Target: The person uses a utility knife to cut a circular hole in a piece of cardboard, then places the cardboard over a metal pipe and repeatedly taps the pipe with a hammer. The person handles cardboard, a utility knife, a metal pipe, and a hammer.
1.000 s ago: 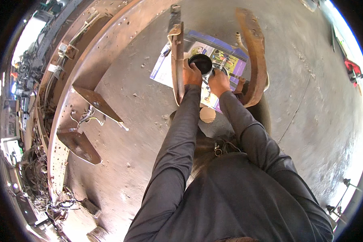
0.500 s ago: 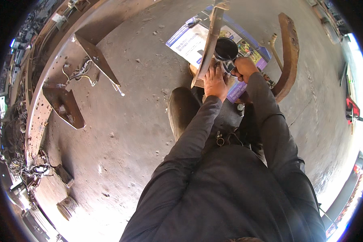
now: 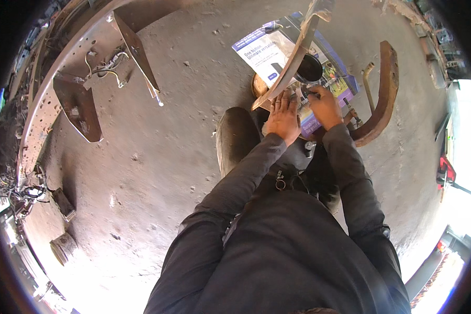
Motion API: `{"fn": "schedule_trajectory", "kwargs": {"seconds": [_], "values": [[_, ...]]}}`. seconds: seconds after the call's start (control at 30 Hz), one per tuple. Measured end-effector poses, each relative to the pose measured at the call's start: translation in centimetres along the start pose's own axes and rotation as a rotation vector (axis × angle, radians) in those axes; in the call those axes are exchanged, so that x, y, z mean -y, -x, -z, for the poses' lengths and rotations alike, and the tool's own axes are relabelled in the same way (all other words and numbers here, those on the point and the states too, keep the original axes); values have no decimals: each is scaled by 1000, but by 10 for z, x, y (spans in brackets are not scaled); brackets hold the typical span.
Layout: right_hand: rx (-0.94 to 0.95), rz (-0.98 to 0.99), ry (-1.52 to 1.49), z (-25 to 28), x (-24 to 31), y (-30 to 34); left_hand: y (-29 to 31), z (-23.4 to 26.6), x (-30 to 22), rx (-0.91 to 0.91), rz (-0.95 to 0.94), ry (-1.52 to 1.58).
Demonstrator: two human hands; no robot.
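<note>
My left hand rests with fingers stretched flat at the lower end of a narrow curved metal strip. My right hand is closed just beside it. A small dark item shows at its fingertips, too hidden to name. Right above the hands is a round black dish-like thing, partly behind the strip. Underneath lies a printed blue, white and purple cardboard sheet. A rusty round edge shows by the strip's lower end.
A thick rusty curved bar stands at the right, with a thin bent rod beside it. To the left, a long perforated metal beam carries angled brackets and loose wires. A red tool lies far right.
The whole view has shifted, so the strip and sheet sit further right and lower. My right hand has turned and its wrist lies lower beside the left hand, which stays flat.
</note>
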State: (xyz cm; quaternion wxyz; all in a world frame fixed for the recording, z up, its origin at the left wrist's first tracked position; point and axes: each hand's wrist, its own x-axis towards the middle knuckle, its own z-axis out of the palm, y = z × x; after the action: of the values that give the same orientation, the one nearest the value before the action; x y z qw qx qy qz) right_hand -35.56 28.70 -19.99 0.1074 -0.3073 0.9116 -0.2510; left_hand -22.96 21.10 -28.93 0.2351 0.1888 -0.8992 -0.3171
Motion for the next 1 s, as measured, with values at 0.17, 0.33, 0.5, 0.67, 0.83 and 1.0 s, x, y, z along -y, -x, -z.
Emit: {"fn": "schedule_trajectory", "kwargs": {"seconds": [0.17, 0.33, 0.5, 0.67, 0.83, 1.0], "values": [[-35, 277, 55, -15, -8, -21, -9, 1, -19, 93, 140, -80], [82, 207, 350, -4, 9, -28, -23, 2, -20, 301, 161, -248], [77, 221, 407, -4, 13, -28, -24, 2, -26, 400, 189, -337], [33, 178, 411, -17, 17, -33, -26, 8, -24, 440, 177, -335], [27, 137, 428, -28, 24, -35, -23, 8, -22, 385, 157, -306], [39, 143, 445, -25, 24, -38, -21, 5, -21, 385, 156, -353]]}}
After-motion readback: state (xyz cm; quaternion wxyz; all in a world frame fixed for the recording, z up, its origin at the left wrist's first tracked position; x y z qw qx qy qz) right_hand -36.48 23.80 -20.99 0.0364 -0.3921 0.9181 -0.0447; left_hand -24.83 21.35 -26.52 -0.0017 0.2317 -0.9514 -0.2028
